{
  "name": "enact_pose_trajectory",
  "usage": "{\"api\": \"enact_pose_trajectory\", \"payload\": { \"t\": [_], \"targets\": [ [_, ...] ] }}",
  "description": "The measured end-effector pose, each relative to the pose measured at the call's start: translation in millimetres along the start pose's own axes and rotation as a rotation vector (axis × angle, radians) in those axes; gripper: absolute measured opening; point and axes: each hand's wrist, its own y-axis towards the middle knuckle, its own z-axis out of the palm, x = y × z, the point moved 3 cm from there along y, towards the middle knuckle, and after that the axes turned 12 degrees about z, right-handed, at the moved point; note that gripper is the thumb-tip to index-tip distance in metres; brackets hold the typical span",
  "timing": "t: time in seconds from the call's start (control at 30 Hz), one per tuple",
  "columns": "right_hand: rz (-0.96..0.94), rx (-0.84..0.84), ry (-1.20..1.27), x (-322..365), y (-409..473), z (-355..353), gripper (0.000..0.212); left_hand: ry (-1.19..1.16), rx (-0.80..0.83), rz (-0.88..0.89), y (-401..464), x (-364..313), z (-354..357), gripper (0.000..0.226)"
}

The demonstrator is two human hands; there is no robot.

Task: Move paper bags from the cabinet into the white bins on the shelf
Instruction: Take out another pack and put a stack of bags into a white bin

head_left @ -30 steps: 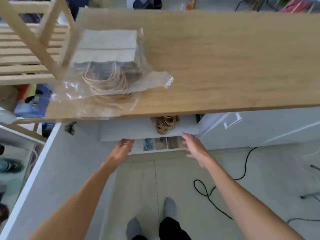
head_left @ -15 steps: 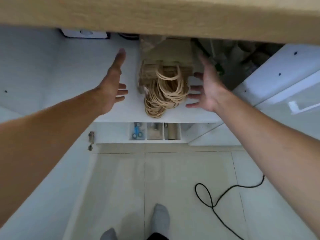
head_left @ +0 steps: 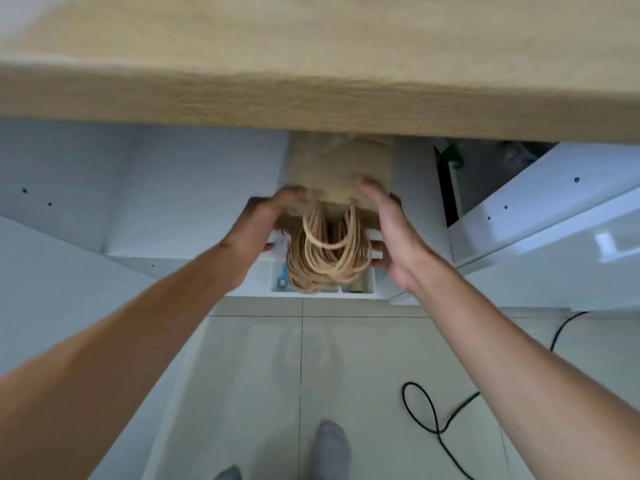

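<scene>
Both hands, left (head_left: 258,225) and right (head_left: 391,230), clasp paper bag stack (head_left: 341,171) sides; long axis runs into cabinet, handles (head_left: 325,258) toward viewer.

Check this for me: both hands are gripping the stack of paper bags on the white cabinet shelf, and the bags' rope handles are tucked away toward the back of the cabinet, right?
Not quite. The head view shows the left hand and right hand gripping the stack of paper bags on the white cabinet shelf, but the rope handles hang off the front edge toward the person, not toward the back.
</scene>
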Motion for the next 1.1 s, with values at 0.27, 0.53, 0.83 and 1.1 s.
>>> {"api": "enact_pose_trajectory", "payload": {
  "t": [0.27,0.53,0.83,1.1],
  "targets": [
    [0.078,0.050,-0.006,-2.3,-2.1,-3.8,0.095,-0.159,0.139,0.029,2.8,3.0,-1.7,0.082],
    [0.021,0.066,-0.038,-46.7,-31.0,7.0,0.077,-0.106,0.094,-0.111,-33.8,27.0,3.2,0.068],
    [0.040,0.063,0.071,-143.4,-112.8,42.5,0.097,-0.098,0.131,0.007,-140.9,72.2,-13.7,0.073],
    [-0.024,0.031,0.140,-181.4,-266.4,76.1,0.074,-0.134,0.141,0.027,-292.2,37.5,-49.3,0.066]
  ]
}}
